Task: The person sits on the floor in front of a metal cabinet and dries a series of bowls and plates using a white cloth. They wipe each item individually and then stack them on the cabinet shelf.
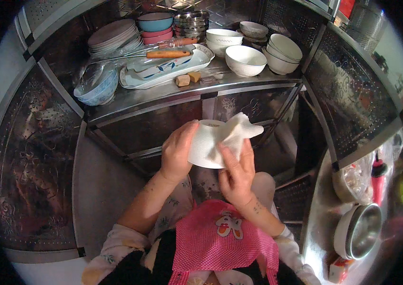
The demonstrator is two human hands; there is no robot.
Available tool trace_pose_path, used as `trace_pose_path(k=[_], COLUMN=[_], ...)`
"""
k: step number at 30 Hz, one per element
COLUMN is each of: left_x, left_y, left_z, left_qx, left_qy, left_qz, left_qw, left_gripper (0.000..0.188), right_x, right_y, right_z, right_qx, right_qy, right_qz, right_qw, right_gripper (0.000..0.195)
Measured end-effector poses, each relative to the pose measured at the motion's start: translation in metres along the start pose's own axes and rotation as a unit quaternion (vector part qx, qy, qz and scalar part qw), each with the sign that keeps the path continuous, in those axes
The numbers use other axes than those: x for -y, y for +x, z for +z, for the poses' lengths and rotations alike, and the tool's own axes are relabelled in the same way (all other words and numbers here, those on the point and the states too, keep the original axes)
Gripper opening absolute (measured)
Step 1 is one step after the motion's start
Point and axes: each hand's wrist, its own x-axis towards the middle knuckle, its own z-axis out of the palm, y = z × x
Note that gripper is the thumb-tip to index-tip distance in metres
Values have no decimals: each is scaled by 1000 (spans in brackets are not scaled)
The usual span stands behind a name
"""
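My left hand [177,154] grips one side of a white bowl [200,148], which is turned over with its foot ring facing up and away. On the bowl's right side, my right hand [237,174] presses a crumpled white cloth or paper towel [240,133], two corners of it sticking up past the fingers. Both hands are over my lap, in front of the cabinet shelf [144,103]. On that shelf, similar white bowls stand nearby: a single bowl [246,60], a stacked pair [224,41] and a tilted stack [282,53].
Open patterned metal doors flank me, left [33,160] and right [354,92]. The shelf also bears plates [112,35], a rectangular dish [167,69], blue bowls [96,89], steel bowls [191,25] and wooden-handled utensils [167,54]. At right, a counter [321,213] holds pots [360,231].
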Motion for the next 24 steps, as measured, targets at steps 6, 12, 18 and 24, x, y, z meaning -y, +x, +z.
trace_pose_path(k=[6, 12, 18, 24], left_x=[-2, 11, 13, -8], left_y=[4, -8, -15, 2], left_z=[-7, -17, -1, 0], left_qx=[98, 196, 181, 46], left_qy=[-122, -291, -407, -540], left_qz=[-96, -207, -207, -443], left_qw=[983, 913, 871, 715], left_gripper=[33, 34, 31, 37], right_x=[-7, -3, -1, -40], right_y=[2, 20, 18, 3], right_z=[5, -26, -16, -3], right_qx=[20, 169, 60, -63], right_qy=[35, 257, 566, 449], right_qz=[-131, 6, 284, 314], right_qw=[991, 952, 772, 834], right_gripper=[41, 57, 47, 24])
